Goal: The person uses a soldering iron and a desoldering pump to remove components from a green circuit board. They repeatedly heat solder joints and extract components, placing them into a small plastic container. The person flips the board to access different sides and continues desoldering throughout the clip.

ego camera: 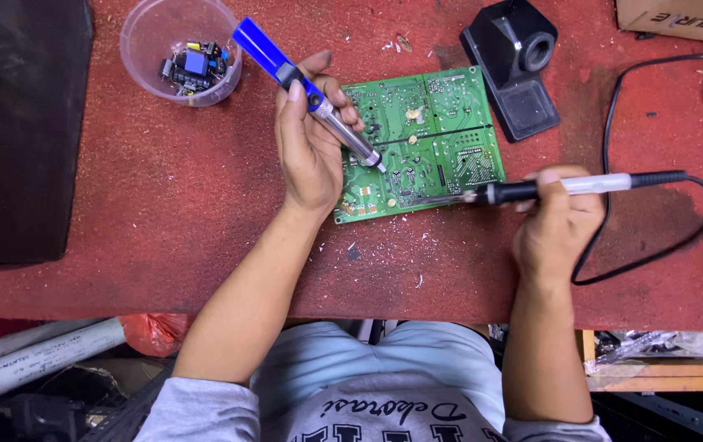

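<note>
Green circuit board (421, 143) lies solder side up, slightly skewed, on the red work surface (163, 205), near the middle and toward the far side.

Left hand (310, 139) is closed around a desoldering pump (310, 94) with a blue plunger and silver barrel. The pump slants from far left down to the board, with its tip on or just above the board's left half; contact cannot be confirmed. The hand's heel overlaps the board's left edge and hides that part of it.

Right hand (560, 221) is closed in a pen grip on a soldering iron (548, 190), held nearly level and pointing left. The iron's tip reaches over the near part of the board, a little right of the pump's tip. The black cable (646, 258) runs from the iron's right end, loops round behind the right hand and goes off toward the far right.

Surroundings: a clear plastic bowl (135, 37) holding loose electronic components (194, 67) stands at far left, apart from the board. A black soldering iron stand (515, 65) sits just beyond the board's far right corner. A cardboard box (679, 18) is at the far right edge. A dark black panel (16, 131) covers the left side of the surface. Small bits of debris lie scattered round the board. Grey pipes (32, 360) lie below the near left edge of the table.
</note>
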